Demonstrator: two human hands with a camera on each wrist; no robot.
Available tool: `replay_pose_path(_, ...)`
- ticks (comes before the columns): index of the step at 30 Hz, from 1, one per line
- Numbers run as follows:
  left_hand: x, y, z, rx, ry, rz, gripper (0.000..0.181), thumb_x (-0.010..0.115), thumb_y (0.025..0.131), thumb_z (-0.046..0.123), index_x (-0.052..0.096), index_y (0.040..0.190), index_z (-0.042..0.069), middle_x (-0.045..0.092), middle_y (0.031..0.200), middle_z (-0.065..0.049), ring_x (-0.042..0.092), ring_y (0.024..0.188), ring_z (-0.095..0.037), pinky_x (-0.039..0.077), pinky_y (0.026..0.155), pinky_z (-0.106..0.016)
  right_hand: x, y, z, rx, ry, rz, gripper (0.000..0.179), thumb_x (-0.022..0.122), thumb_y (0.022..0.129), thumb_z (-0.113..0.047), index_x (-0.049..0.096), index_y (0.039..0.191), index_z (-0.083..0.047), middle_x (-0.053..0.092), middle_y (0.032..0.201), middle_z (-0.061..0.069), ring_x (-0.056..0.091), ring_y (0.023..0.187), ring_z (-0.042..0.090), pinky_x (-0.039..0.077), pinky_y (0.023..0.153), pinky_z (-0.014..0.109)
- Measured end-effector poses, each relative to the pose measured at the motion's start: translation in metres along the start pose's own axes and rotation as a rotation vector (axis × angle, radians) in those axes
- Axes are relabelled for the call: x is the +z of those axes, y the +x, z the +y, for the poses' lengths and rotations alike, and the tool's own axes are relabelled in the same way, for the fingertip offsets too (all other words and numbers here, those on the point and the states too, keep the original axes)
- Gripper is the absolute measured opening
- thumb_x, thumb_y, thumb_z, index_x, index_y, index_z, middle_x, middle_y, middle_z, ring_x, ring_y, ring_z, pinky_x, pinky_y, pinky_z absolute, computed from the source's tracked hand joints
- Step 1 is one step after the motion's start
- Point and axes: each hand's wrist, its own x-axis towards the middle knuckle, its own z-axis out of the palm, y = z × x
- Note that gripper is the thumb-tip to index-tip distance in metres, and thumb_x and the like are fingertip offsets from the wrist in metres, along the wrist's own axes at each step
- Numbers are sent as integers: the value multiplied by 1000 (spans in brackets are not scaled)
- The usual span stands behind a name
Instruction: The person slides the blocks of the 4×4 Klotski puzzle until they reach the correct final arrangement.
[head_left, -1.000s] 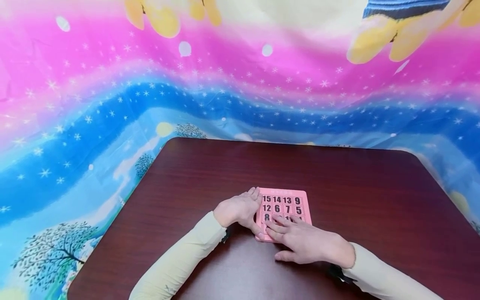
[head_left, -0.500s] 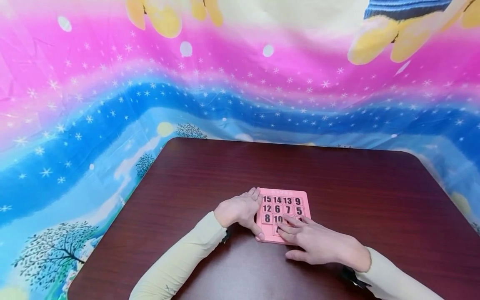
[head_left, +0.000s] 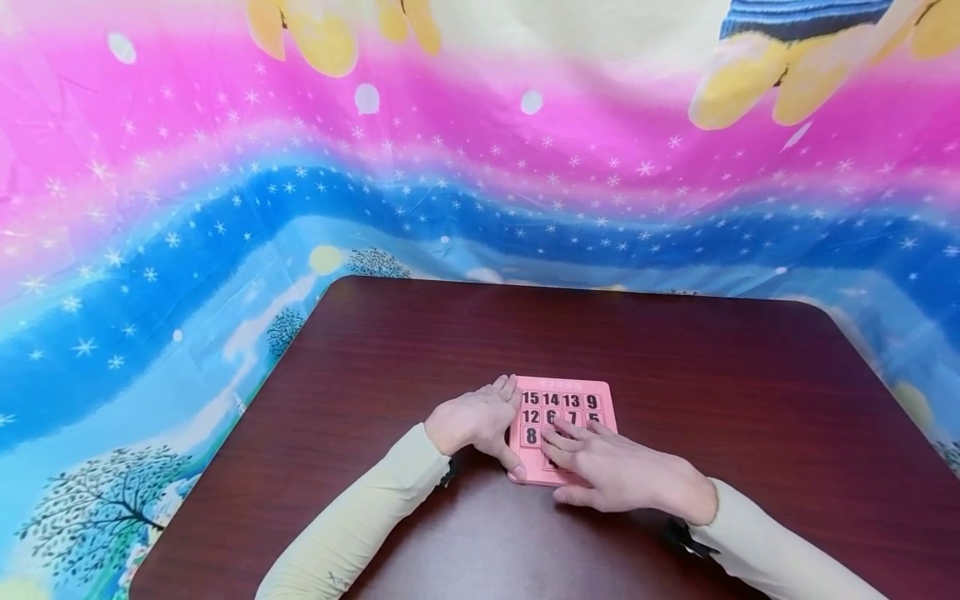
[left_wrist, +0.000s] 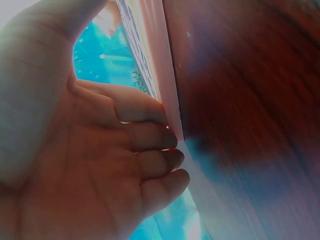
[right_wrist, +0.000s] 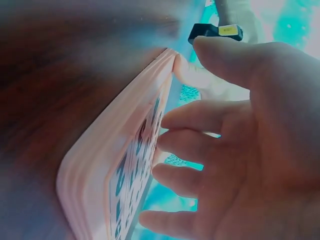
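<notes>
A pink number slide puzzle (head_left: 534,461) lies flat on the table, with black-numbered tiles. The upper row reads 15, 14, 13, 9. My left hand (head_left: 480,421) rests along the puzzle's left side, thumb at the near corner and fingertips at the far one. In the left wrist view, the extended fingers (left_wrist: 157,162) touch the board's edge. My right hand (head_left: 622,471) reaches over the lower right of the puzzle, its outstretched fingertips on the tiles around the third row. It hides several lower tiles. The right wrist view shows those fingers (right_wrist: 177,180) fairly straight and spread over the tile face.
The dark brown wooden table (head_left: 420,333) extends around the puzzle on all sides. Behind it hangs a colourful printed cloth (head_left: 480,158) with snowflakes and trees. A black strap (head_left: 688,537) sits under the right wrist.
My right hand slid to the right across the puzzle, then came back left and slightly farther up, covering the 10 tile's spot again. The left hand has stayed in place.
</notes>
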Motion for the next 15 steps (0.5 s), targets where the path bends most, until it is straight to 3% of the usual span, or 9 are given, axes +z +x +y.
replay_pose_path(6, -1, 0, 1, 9, -3, 3, 125, 73, 67, 74, 24, 155, 2, 16, 164, -17, 16, 153, -26, 20, 126, -32, 3, 15, 1, 1, -9, -2, 65, 57, 95, -48, 48, 145, -6, 43, 153, 12, 31, 147, 36, 33, 112, 67)
replay_pose_path(15, -1, -1, 0, 5, 1, -2, 124, 74, 67, 74, 25, 155, 2, 16, 164, -18, 15, 153, -26, 20, 126, -33, 7, 18, 2, 5, -19, 4, 67, 57, 95, -48, 47, 145, -5, 41, 154, 14, 28, 148, 38, 31, 114, 66)
